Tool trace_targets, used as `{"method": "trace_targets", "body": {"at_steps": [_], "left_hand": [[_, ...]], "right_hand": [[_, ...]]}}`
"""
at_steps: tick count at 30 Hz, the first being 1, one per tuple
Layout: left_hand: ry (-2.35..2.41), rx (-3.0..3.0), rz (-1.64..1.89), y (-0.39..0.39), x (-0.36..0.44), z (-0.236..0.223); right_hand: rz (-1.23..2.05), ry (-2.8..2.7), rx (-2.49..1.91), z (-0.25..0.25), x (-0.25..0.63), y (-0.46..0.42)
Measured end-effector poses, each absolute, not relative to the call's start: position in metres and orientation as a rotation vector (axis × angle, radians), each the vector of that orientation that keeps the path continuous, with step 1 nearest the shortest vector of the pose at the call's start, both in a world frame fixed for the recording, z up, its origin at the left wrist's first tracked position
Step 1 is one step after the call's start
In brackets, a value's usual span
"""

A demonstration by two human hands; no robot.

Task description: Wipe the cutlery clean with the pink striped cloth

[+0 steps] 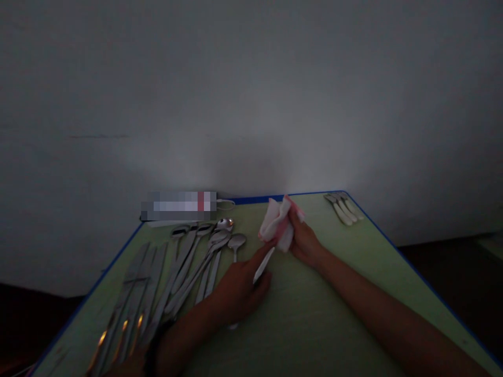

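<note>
My left hand (243, 288) is closed around a piece of cutlery with a pale handle (263, 265). Its far end disappears into a pink and white cloth (277, 222), so its kind is hidden. My right hand (304, 238) grips that cloth, bunched over the cutlery's end. Left of my left hand lie several spoons (218, 239) with long metal handles, and a single spoon (236, 242) sits close by. Farther left are several table knives (147, 275) side by side, their handles catching a warm glint.
Several forks with pale handles (343, 209) lie together at the table's far right corner. A blurred-out flat object (178, 206) and a white cable (226, 201) are at the back left. The green table (314, 309) has a blue edge and meets a grey wall (251, 94).
</note>
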State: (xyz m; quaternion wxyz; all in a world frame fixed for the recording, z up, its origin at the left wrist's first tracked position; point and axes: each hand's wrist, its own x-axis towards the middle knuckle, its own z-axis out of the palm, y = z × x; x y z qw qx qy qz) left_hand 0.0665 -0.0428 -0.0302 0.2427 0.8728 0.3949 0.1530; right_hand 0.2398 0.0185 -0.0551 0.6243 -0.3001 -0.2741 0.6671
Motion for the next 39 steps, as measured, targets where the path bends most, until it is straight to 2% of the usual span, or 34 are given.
{"method": "trace_targets", "body": {"at_steps": [39], "left_hand": [[1.078, 2.351, 0.411, -0.0447, 0.0666, -0.0300]], "right_hand": [[1.617, -0.666, -0.757, -0.0513, 0.2428, 0.0119]]}}
